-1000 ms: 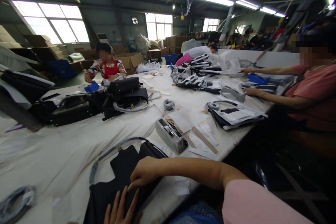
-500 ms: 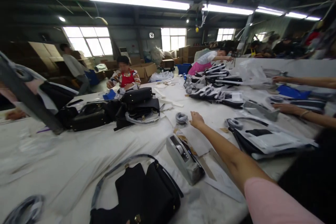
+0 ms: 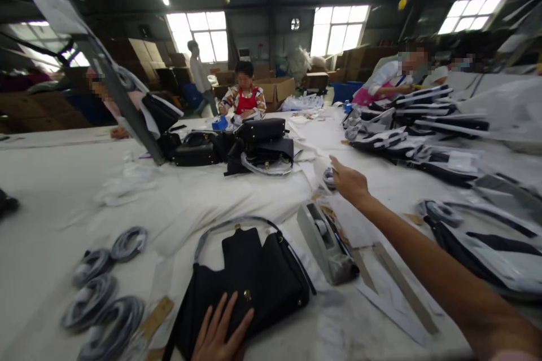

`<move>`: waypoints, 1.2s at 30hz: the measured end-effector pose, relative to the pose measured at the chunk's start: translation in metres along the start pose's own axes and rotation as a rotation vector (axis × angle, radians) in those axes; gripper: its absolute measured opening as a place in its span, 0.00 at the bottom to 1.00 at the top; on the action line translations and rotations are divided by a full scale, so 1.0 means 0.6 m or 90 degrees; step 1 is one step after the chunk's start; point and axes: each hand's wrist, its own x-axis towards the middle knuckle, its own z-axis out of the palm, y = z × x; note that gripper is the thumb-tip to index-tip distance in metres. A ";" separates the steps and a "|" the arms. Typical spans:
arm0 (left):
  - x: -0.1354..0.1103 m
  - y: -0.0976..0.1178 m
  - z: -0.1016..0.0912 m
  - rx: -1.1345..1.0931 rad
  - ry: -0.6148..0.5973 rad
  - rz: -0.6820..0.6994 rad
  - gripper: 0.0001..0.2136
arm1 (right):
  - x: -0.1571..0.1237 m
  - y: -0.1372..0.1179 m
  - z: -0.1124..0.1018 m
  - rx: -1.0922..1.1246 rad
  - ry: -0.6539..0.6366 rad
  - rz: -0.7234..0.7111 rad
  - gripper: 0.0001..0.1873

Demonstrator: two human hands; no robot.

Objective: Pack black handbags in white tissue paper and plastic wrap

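Observation:
A black handbag (image 3: pixel 241 271) with gold-coloured hardware lies on the white-covered table in front of me, its flap unfastened and its wrapped handle arched behind it. My left hand (image 3: pixel 222 330) rests on the bag's front with fingers spread. Farther out, my right hand (image 3: pixel 350 181) is stretched forward with its fingers extended, beside a small coiled grey strap (image 3: pixel 327 178). Part of that coil is hidden by the hand. Between the bag and my right forearm stands a grey tape dispenser (image 3: pixel 324 248).
Several wrapped coiled straps (image 3: pixel 129 243) lie at the left front. Black bags (image 3: pixel 265 149) are stacked beyond, near a metal post (image 3: pixel 122 96). Wrapped bags (image 3: pixel 423 130) pile up at the right. A person in a red apron (image 3: pixel 246 100) sits across the table.
The view has turned right and down. My left hand has come into sight on the handbag. My right hand is still reaching out and now overlaps the small coil.

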 end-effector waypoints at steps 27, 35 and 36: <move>-0.010 0.017 -0.025 -0.205 -0.037 -0.128 0.24 | -0.351 -0.291 -0.001 0.111 -0.352 -0.721 0.28; -0.009 0.021 -0.035 -0.266 -0.159 -0.164 0.19 | -0.333 -0.305 0.013 0.153 -0.388 -0.631 0.16; -0.010 0.021 -0.031 -0.263 -0.155 -0.163 0.19 | -0.332 -0.309 0.017 0.134 -0.370 -0.632 0.16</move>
